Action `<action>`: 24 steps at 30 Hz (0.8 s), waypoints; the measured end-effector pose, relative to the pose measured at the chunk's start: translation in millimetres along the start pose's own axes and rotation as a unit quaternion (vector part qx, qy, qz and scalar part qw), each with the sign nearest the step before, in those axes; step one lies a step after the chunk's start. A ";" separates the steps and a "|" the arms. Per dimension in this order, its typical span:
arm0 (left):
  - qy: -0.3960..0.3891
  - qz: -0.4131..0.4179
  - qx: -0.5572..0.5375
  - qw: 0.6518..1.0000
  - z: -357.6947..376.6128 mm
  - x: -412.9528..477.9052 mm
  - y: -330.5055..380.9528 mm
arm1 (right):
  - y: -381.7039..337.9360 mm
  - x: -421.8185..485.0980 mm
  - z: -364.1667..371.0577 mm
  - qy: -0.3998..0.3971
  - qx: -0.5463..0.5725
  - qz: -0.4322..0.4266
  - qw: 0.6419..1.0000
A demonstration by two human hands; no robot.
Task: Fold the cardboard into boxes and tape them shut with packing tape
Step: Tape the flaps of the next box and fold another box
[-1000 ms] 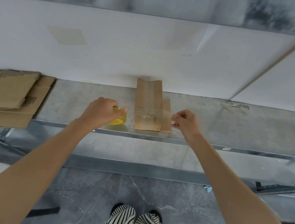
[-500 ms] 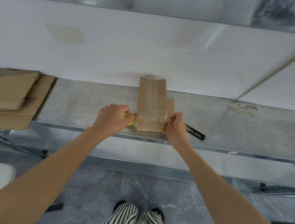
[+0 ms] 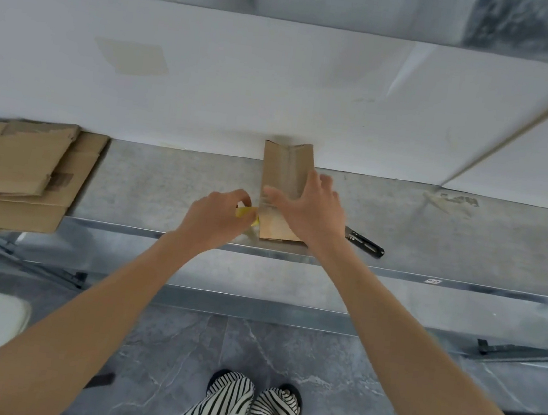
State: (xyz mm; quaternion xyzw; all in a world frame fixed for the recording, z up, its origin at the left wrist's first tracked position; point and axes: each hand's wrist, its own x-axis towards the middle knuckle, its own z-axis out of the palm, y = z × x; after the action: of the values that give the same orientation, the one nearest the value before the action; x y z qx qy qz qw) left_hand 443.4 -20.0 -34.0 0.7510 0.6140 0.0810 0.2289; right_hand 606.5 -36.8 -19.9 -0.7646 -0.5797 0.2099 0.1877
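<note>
Right hand [image 3: 310, 208] lies flat on the cardboard box [image 3: 282, 170], fingers straight and spread, palm pressing down on its top face. It is released and grasps nothing. Left hand [image 3: 214, 217] is curled round a yellow tape roll [image 3: 247, 211], grasping it and holding it against the box's side at 9 o'clock, by the box's near end. The box is long and narrow and lies on the grey tabletop [image 3: 164, 187] dead ahead at 12 o'clock. Its near end sits close to the front edge and its far end is up against the white wall [image 3: 280, 87]. A black box cutter [image 3: 364, 244] lies just beside the right wrist, at 4 o'clock from the box. A pale crumpled scrap [image 3: 449, 201] sits at 2 o'clock, near the wall. Flattened cardboard sheets [image 3: 18, 169] are stacked well apart at 9 o'clock — the lowest one overhangs the tabletop's front edge.
</note>
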 end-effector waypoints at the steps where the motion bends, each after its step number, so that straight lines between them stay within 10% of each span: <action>1: -0.009 -0.003 -0.009 1.000 -0.6 -2.4 0.9 | -8.0 2.5 0.1 -0.004 -0.044 -0.002 0.999; 18: -0.067 -0.010 -0.240 0.968 11.9 -56.8 10.5 | -20.9 16.8 -21.1 -0.231 -0.165 -0.178 0.942; 24: -0.033 -0.043 -0.317 0.947 28.7 -54.2 39.3 | -5.0 19.5 -30.9 -0.172 -0.151 -0.150 0.962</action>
State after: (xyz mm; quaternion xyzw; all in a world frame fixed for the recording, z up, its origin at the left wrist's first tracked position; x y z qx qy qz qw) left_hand 477.1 -84.5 -33.2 0.6146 0.5804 0.2373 0.4786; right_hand 623.8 -18.0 6.7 -0.6412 -0.7359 0.2176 -0.0028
